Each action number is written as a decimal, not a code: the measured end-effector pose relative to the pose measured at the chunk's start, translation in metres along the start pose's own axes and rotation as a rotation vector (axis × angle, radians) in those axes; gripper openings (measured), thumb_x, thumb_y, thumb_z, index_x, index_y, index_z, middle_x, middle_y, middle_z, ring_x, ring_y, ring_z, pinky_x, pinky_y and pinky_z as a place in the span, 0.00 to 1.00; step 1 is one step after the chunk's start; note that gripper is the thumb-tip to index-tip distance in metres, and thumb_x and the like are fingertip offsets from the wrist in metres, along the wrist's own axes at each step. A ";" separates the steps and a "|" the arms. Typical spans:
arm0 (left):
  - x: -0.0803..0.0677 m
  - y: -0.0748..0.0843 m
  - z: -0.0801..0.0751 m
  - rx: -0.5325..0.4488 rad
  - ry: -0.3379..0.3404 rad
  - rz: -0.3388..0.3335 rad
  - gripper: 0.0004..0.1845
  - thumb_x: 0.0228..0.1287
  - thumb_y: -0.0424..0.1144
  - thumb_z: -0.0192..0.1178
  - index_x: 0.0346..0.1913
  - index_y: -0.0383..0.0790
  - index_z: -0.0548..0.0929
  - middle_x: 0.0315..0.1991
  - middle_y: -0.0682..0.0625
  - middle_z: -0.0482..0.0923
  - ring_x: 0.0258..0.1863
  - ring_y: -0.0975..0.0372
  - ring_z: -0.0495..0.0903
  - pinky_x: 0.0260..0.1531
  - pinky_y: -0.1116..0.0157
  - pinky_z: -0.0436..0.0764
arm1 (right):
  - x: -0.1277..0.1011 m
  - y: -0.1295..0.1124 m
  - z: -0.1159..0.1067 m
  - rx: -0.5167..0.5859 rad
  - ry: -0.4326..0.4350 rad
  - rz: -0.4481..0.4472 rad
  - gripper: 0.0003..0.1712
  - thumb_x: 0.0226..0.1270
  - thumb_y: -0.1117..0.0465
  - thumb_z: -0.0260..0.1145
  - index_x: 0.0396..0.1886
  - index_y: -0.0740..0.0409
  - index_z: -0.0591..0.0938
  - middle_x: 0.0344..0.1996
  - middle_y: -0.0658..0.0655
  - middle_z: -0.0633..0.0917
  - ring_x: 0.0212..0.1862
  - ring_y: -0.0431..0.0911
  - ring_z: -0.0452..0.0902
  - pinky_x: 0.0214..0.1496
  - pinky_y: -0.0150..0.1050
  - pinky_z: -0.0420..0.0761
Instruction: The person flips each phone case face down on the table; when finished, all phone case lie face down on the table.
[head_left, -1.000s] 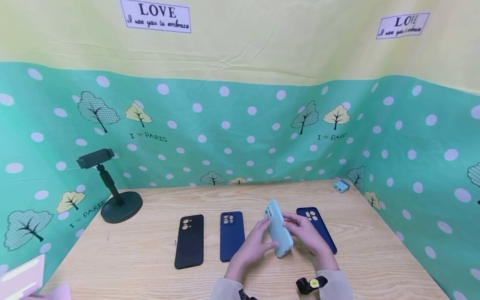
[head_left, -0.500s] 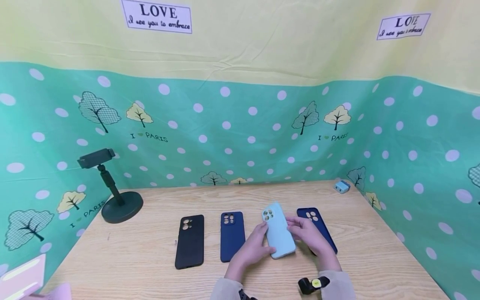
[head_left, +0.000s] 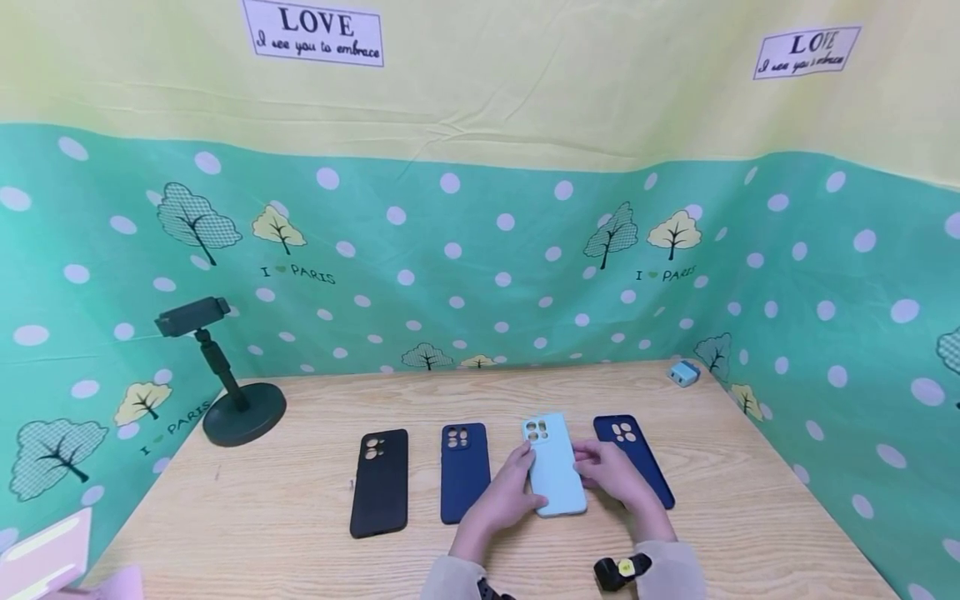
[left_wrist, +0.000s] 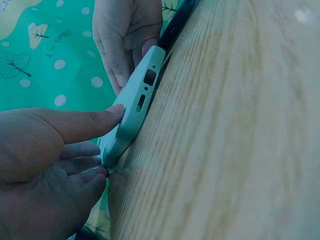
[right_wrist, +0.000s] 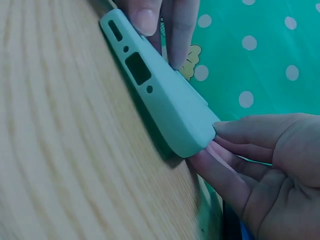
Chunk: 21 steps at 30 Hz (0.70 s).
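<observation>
1. Left hand (head_left: 504, 498) pinches the mint phone case's (head_left: 553, 467) left edge, steadying it flat on the table (head_left: 300, 533).
2. Right hand (head_left: 617, 475) grips its opposite edge; the case lies between both hands.
3. A navy case (head_left: 651, 475) lies just beyond the right hand.

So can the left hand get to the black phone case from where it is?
Probably yes. The left hand holds the light blue case; the black case lies to its left, past the dark blue case, with only flat table between.
</observation>
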<state>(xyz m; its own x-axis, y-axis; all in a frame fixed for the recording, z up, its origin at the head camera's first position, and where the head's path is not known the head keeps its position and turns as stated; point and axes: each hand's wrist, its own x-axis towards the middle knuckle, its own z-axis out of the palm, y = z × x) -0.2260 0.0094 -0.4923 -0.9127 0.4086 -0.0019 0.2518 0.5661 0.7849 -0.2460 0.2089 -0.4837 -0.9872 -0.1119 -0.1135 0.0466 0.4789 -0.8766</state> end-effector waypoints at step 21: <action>0.000 -0.001 0.001 0.032 0.002 0.001 0.38 0.61 0.36 0.65 0.70 0.25 0.61 0.75 0.34 0.52 0.74 0.43 0.57 0.72 0.49 0.62 | 0.005 -0.003 0.009 -0.280 0.075 -0.041 0.23 0.59 0.72 0.67 0.55 0.70 0.79 0.34 0.53 0.83 0.38 0.41 0.78 0.37 0.32 0.81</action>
<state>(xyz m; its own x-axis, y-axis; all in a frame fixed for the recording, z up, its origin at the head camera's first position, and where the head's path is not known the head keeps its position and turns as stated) -0.2264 0.0095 -0.4937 -0.9131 0.4077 -0.0004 0.2626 0.5888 0.7644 -0.2495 0.1994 -0.4859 -0.9964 -0.0765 -0.0367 -0.0272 0.6983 -0.7152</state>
